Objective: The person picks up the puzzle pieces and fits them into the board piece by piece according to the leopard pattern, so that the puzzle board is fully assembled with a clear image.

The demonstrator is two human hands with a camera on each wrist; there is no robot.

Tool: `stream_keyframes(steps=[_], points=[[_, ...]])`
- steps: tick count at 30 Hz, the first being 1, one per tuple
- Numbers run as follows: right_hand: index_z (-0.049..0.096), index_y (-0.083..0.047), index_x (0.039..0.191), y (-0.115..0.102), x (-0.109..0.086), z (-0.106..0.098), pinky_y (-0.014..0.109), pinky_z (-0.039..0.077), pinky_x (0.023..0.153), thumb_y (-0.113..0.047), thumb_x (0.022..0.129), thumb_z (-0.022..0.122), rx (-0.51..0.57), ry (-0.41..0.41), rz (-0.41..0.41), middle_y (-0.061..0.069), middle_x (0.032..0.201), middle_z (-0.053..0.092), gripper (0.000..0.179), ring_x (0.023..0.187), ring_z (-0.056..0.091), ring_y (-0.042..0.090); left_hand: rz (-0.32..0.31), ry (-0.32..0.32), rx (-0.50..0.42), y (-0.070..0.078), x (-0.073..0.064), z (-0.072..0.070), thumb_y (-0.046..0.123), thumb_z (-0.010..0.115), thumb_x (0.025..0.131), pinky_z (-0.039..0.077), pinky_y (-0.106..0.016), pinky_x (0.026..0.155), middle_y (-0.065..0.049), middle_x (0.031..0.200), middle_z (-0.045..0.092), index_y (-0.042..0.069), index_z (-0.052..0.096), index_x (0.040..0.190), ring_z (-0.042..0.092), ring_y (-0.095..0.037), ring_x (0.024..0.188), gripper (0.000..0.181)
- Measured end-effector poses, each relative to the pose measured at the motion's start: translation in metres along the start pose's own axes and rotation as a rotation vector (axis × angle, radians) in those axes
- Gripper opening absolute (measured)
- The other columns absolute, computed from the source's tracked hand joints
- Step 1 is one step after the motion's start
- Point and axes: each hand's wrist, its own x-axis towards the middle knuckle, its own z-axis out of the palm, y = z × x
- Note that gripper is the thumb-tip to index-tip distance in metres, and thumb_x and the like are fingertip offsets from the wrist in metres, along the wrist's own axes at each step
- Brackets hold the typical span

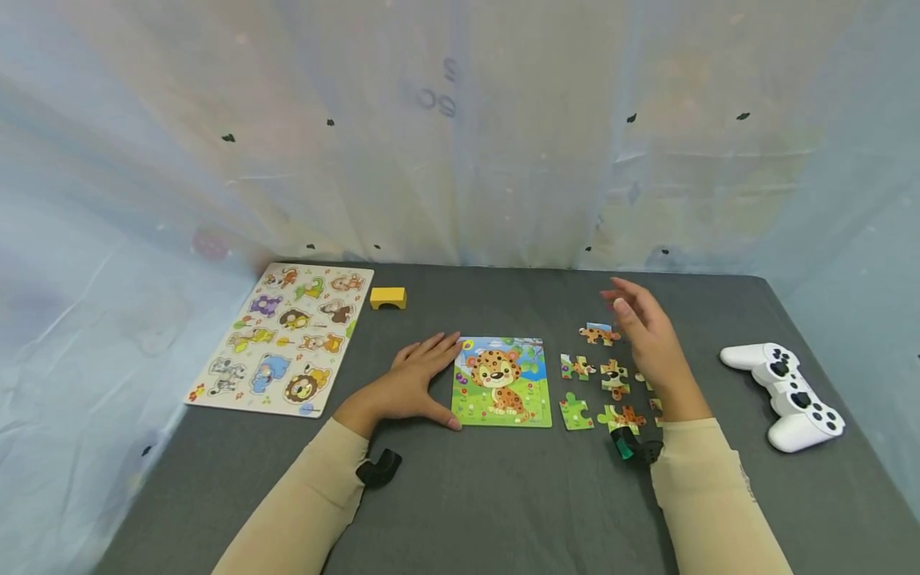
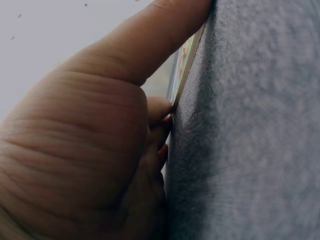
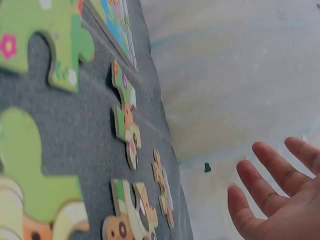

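A square leopard picture board (image 1: 501, 383) lies flat in the middle of the table. My left hand (image 1: 410, 387) rests against its left edge, fingers spread, fingertip and thumb at the two left corners. In the left wrist view the thumb (image 2: 145, 40) lies along the board's thin edge. Loose jigsaw pieces lie to the right of the board, among them a green corner piece (image 1: 576, 411) and a spotted top piece (image 1: 599, 334). Over the rightmost pieces hovers my right hand (image 1: 650, 343), fingers loosely extended, holding nothing; it hides part of them.
An animal puzzle board (image 1: 244, 335) lies at the left, with a yellow arched block (image 1: 388, 298) beside its upper corner. A white game controller (image 1: 787, 395) sits at the right. Pale plastic sheeting (image 1: 460, 160) hangs behind the grey table (image 1: 489, 495).
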Motion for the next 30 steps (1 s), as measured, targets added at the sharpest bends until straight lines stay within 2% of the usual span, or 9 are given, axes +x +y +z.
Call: stream_keyframes(steps=[6, 10, 13, 18, 21, 24, 26, 30], points=[[0.035, -0.008, 0.171, 0.007, 0.004, -0.009, 0.035, 0.04, 0.102, -0.032, 0.12, 0.038, -0.026, 0.025, 0.04, 0.02, 0.157, 0.052, 0.056, 0.141, 0.047, 0.041, 0.011, 0.018, 0.009, 0.001, 0.002, -0.005, 0.062, 0.095, 0.077, 0.001, -0.058, 0.127, 0.001, 0.182, 0.007, 0.015, 0.019, 0.176, -0.001, -0.024, 0.166, 0.133], [0.033, -0.007, 0.171, 0.015, 0.006, -0.01, 0.054, 0.039, 0.108, -0.035, 0.119, 0.046, -0.068, 0.007, 0.099, 0.023, 0.159, 0.049, 0.062, 0.143, 0.045, 0.042, 0.006, 0.014, 0.014, 0.002, 0.003, -0.007, 0.064, 0.095, 0.078, 0.001, -0.057, 0.127, 0.002, 0.182, 0.006, 0.015, 0.019, 0.176, -0.001, -0.023, 0.166, 0.134], [0.03, -0.006, 0.172, 0.028, 0.004, -0.01, 0.069, 0.036, 0.11, -0.039, 0.116, 0.054, -0.121, -0.033, 0.152, 0.027, 0.161, 0.045, 0.07, 0.144, 0.043, 0.047, 0.002, 0.013, 0.005, 0.001, 0.003, -0.006, 0.065, 0.094, 0.077, 0.001, -0.057, 0.127, 0.003, 0.182, 0.006, 0.016, 0.018, 0.176, -0.001, -0.022, 0.166, 0.134], [0.033, -0.003, 0.171, 0.048, 0.001, -0.012, 0.071, 0.029, 0.116, -0.041, 0.112, 0.066, -0.237, -0.143, 0.228, 0.027, 0.165, 0.039, 0.078, 0.151, 0.035, 0.05, 0.008, 0.018, -0.002, 0.001, 0.002, -0.005, 0.063, 0.095, 0.077, 0.001, -0.058, 0.126, 0.001, 0.182, 0.007, 0.014, 0.019, 0.176, -0.001, -0.024, 0.166, 0.133], [0.044, 0.0, 0.165, 0.053, 0.0, -0.011, 0.073, 0.029, 0.116, -0.036, 0.111, 0.069, -0.347, -0.195, 0.22, 0.026, 0.166, 0.037, 0.07, 0.152, 0.031, 0.052, 0.012, 0.016, -0.005, 0.002, 0.002, -0.005, 0.061, 0.095, 0.078, 0.001, -0.059, 0.126, -0.001, 0.182, 0.008, 0.013, 0.02, 0.176, 0.0, -0.026, 0.166, 0.133], [0.058, 0.002, 0.153, 0.054, -0.001, -0.009, 0.076, 0.027, 0.115, -0.027, 0.111, 0.07, -0.416, -0.205, 0.199, 0.026, 0.165, 0.037, 0.053, 0.151, 0.028, 0.055, 0.013, 0.013, -0.01, 0.003, 0.0, -0.004, 0.06, 0.095, 0.078, 0.001, -0.059, 0.126, -0.002, 0.182, 0.008, 0.013, 0.02, 0.176, 0.0, -0.027, 0.166, 0.133], [0.065, 0.003, 0.144, 0.054, -0.002, -0.008, 0.077, 0.026, 0.114, -0.023, 0.111, 0.07, -0.408, -0.199, 0.2, 0.027, 0.165, 0.038, 0.042, 0.151, 0.027, 0.057, 0.009, 0.008, -0.008, 0.003, 0.0, -0.004, 0.061, 0.095, 0.078, 0.001, -0.059, 0.126, -0.001, 0.182, 0.008, 0.013, 0.019, 0.176, 0.0, -0.026, 0.166, 0.133], [0.068, 0.002, 0.134, 0.052, -0.004, -0.006, 0.076, 0.027, 0.114, -0.02, 0.11, 0.07, -0.382, -0.178, 0.222, 0.026, 0.163, 0.04, 0.033, 0.15, 0.028, 0.056, 0.004, -0.002, 0.003, 0.001, 0.0, -0.002, 0.064, 0.094, 0.079, 0.002, -0.058, 0.127, 0.001, 0.182, 0.006, 0.015, 0.018, 0.176, -0.001, -0.024, 0.166, 0.133]])
